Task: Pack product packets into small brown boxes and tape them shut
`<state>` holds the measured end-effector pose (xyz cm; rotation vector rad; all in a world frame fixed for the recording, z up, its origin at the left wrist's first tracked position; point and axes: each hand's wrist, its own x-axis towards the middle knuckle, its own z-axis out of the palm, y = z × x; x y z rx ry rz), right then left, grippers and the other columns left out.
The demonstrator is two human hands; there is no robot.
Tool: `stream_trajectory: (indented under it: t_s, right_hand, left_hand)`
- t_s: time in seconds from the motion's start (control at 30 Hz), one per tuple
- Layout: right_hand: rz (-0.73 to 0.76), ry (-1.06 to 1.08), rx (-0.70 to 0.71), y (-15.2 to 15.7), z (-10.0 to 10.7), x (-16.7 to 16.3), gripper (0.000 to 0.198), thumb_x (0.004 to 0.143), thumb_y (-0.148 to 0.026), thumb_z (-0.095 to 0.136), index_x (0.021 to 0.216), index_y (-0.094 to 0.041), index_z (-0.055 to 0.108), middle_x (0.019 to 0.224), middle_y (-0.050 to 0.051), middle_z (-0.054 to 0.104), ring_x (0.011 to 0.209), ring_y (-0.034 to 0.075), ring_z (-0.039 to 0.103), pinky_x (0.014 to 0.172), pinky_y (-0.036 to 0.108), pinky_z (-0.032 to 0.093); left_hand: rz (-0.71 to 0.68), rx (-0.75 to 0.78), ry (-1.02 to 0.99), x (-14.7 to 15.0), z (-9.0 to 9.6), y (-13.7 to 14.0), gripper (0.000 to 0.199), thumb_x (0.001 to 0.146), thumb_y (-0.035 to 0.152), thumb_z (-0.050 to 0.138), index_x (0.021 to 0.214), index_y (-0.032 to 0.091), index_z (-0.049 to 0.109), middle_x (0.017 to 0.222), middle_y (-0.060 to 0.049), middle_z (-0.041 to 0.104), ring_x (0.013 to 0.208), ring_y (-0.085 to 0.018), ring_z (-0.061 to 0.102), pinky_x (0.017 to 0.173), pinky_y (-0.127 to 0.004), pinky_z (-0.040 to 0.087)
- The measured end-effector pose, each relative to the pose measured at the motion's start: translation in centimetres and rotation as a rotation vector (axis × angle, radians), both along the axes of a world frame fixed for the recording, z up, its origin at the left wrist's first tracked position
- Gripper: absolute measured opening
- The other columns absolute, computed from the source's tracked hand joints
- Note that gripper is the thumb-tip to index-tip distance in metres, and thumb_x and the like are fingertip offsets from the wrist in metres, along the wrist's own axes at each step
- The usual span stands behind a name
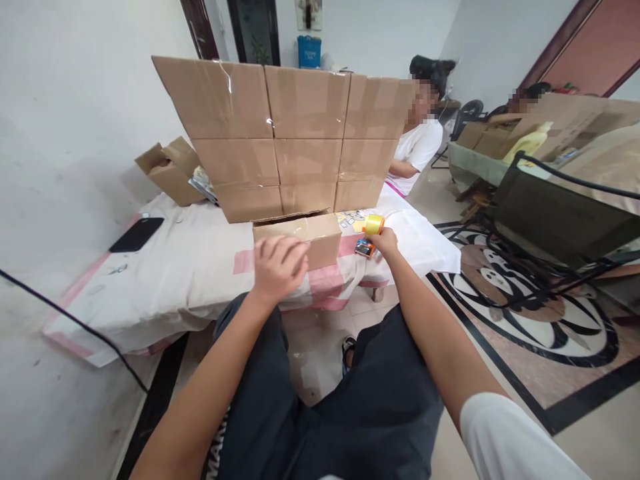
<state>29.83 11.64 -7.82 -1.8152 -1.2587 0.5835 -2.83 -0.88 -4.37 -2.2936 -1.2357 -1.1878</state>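
Left hand covering carton, dispenser half-hidden

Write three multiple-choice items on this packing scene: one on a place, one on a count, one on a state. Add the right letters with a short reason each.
1. Where does the black phone lie?
A. on the covered table, left of the box stack
B. on top of the stack
C. on the floor

2. How many rows of sealed boxes does the stack show?
A. one
B. three
C. five

3. What is the right hand doing?
A. hanging free
B. gripping the tape dispenser with its yellow roll
C. resting on the phone

Answers: 1 A, the phone rests on the cloth near the wall. 2 B, three rows are stacked one above another. 3 B, the fingers close on the dispenser beside the small box, while the left hand presses that box.
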Motion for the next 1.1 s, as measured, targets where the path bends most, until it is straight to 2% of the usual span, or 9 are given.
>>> stream_trajectory:
  t_s: [0.07, 0.13, 0.23, 0.33, 0.47, 0.67, 0.77, 0.93, 1.1]
  right_hand:
    - [0.001, -0.042, 0.091, -0.3, 0.6, -0.9, 0.007, 0.069, -0.017, 0.07, 0.067, -0.015, 0.064, 0.075, 0.008, 0.068, 0.091, 0.026, 0.063, 0.081, 0.033, 0.048]
    - [0.02, -0.063, 0.189, -0.6, 1.3, -2.0, 0.003, 0.07, -0.018, 0.065, 0.069, -0.015, 0.063, 0.077, 0.007, 0.066, 0.088, 0.023, 0.061, 0.08, 0.031, 0.047]
    - [0.075, -0.074, 0.274, -1.3, 1.9, -3.7, 0.013, 0.073, -0.02, 0.053, 0.08, -0.016, 0.063, 0.081, 0.004, 0.065, 0.079, 0.018, 0.058, 0.074, 0.028, 0.047]
    - [0.141, 0.005, 0.311, -2.3, 1.8, -4.9, 0.014, 0.073, -0.02, 0.046, 0.079, -0.016, 0.058, 0.073, 0.001, 0.059, 0.067, 0.013, 0.052, 0.063, 0.025, 0.044]
    - [0.182, 0.287, 0.342, -4.2, 2.0, -5.7, 0.003, 0.069, -0.02, 0.049, 0.068, -0.018, 0.051, 0.062, -0.004, 0.045, 0.056, 0.009, 0.041, 0.054, 0.023, 0.038]
    - [0.12, 0.512, 0.277, -6.2, 2.7, -6.3, 0.003, 0.066, -0.017, 0.052, 0.065, -0.019, 0.05, 0.061, -0.005, 0.046, 0.056, 0.009, 0.043, 0.05, 0.022, 0.038]
    - [0.087, 0.542, 0.237, -6.5, 2.7, -6.4, 0.009, 0.065, -0.015, 0.051, 0.061, -0.02, 0.046, 0.057, -0.006, 0.042, 0.053, 0.009, 0.04, 0.048, 0.022, 0.036]
    - [0.118, 0.508, 0.209, -7.1, 2.5, -6.6, 0.014, 0.066, -0.011, 0.05, 0.059, -0.021, 0.042, 0.055, -0.007, 0.037, 0.052, 0.008, 0.034, 0.048, 0.023, 0.037]
    - [0.205, 0.483, 0.154, -7.2, 1.9, -6.9, 0.011, 0.064, -0.014, 0.052, 0.061, -0.021, 0.044, 0.057, -0.006, 0.038, 0.056, 0.01, 0.033, 0.048, 0.024, 0.032]
  left_hand:
    - [-0.147, -0.103, 0.07, 3.2, -0.1, -0.2, 0.026, 0.094, 0.028, 0.052, 0.11, 0.026, 0.071, 0.105, -0.008, 0.073, 0.103, -0.028, 0.064, 0.095, -0.045, 0.041]
    - [-0.228, -0.302, 0.044, 6.8, -0.6, -0.1, 0.029, 0.096, 0.027, 0.049, 0.118, 0.024, 0.067, 0.098, -0.006, 0.074, 0.096, -0.025, 0.066, 0.087, -0.04, 0.044]
    - [-0.221, -0.595, -0.176, 11.2, -2.0, 0.6, 0.046, 0.093, 0.032, 0.058, 0.137, 0.021, 0.05, 0.09, -0.002, 0.073, 0.085, -0.022, 0.069, 0.071, -0.032, 0.046]
    - [-0.163, -0.682, -0.256, 13.0, -3.5, 1.0, 0.057, 0.09, 0.035, 0.065, 0.14, 0.017, 0.043, 0.098, -0.006, 0.073, 0.087, -0.023, 0.07, 0.068, -0.03, 0.046]
    - [-0.171, -0.633, -0.158, 12.3, -4.4, 0.4, 0.057, 0.094, 0.037, 0.063, 0.145, 0.019, 0.043, 0.11, -0.009, 0.073, 0.096, -0.026, 0.072, 0.073, -0.03, 0.048]
    - [-0.163, -0.405, -0.104, 10.6, -4.6, 0.5, 0.041, 0.1, 0.032, 0.052, 0.141, 0.028, 0.054, 0.131, -0.003, 0.069, 0.108, -0.023, 0.07, 0.076, -0.031, 0.051]
    - [-0.183, -0.344, -0.117, 10.5, -4.5, 0.7, 0.036, 0.099, 0.035, 0.054, 0.134, 0.03, 0.06, 0.128, 0.0, 0.071, 0.101, -0.02, 0.072, 0.07, -0.03, 0.05]
    - [-0.183, -0.308, -0.14, 10.5, -4.6, 0.6, 0.033, 0.097, 0.035, 0.058, 0.128, 0.032, 0.067, 0.12, 0.001, 0.074, 0.092, -0.018, 0.072, 0.062, -0.029, 0.044]
    - [-0.184, -0.22, -0.079, 10.3, -4.7, 0.8, 0.026, 0.1, 0.035, 0.052, 0.108, 0.031, 0.076, 0.096, 0.0, 0.076, 0.079, -0.017, 0.069, 0.055, -0.031, 0.036]
